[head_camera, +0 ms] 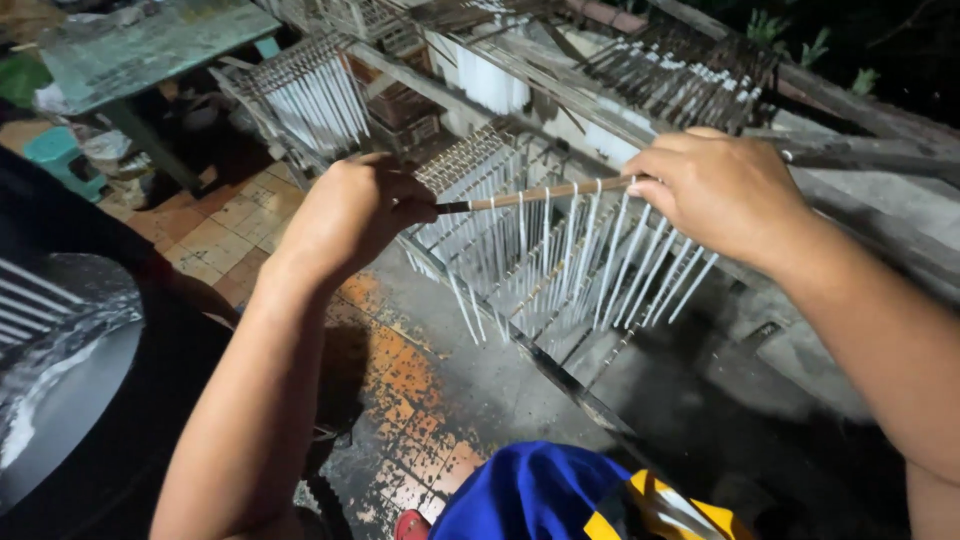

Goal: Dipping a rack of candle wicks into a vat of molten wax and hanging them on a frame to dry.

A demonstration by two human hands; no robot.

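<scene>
My left hand (350, 215) and my right hand (715, 190) each grip one end of a thin wooden stick (540, 193), held level between them. Several slim white candles (575, 260) hang from the stick in a row, dangling down and slightly to the left. The stick hovers over a slanted wooden rack (545, 345) where more sticks of hanging white candles (470, 190) rest side by side.
A round dark vat of pale liquid (60, 400) sits at the lower left. More racks of white candles (310, 95) stand behind. A worn green table (150, 45) and teal stool (60, 155) are at the top left. Stained floor tiles (400, 380) lie below.
</scene>
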